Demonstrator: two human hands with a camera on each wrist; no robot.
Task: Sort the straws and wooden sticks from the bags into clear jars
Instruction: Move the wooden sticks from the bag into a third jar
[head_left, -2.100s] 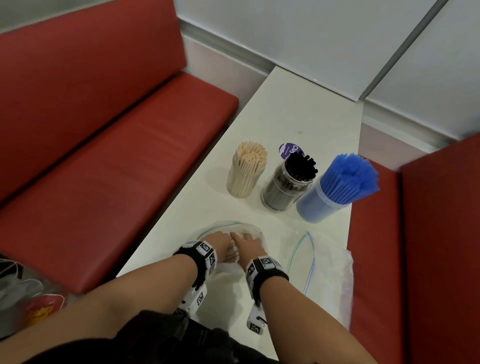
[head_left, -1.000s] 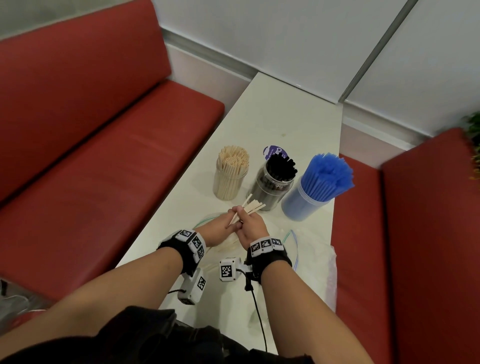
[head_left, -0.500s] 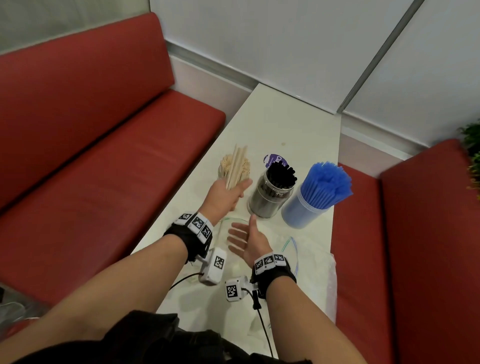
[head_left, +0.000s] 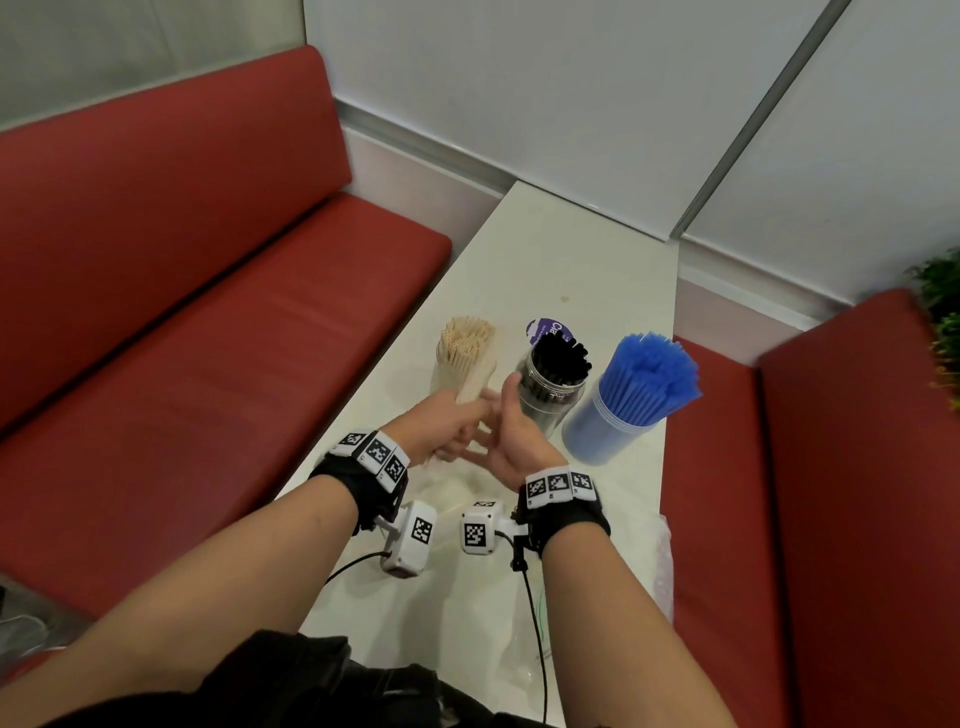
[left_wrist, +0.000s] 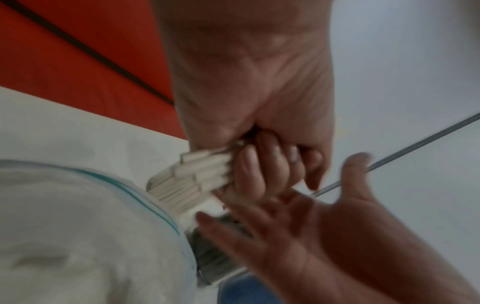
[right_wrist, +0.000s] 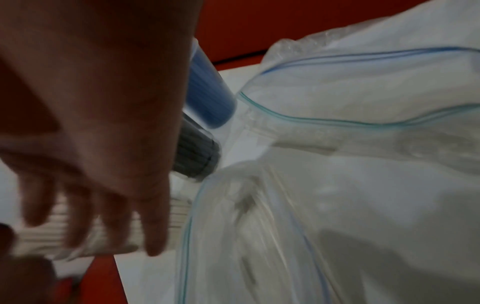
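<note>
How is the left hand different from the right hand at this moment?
The left hand has its fingers curled round a bundle of wooden sticks; the right hand holds nothing. The left hand's fingers are bent tight, while the right hand's fingers are spread and straight, palm turned toward the left hand. Both hover close together above the table, just in front of the jars, and both wear a black wrist strap.

Pale wooden sticks (left_wrist: 197, 176), seemingly a small bundle, sit clenched before three clear jars (head_left: 550, 395) of sticks and black and blue straws.
</note>
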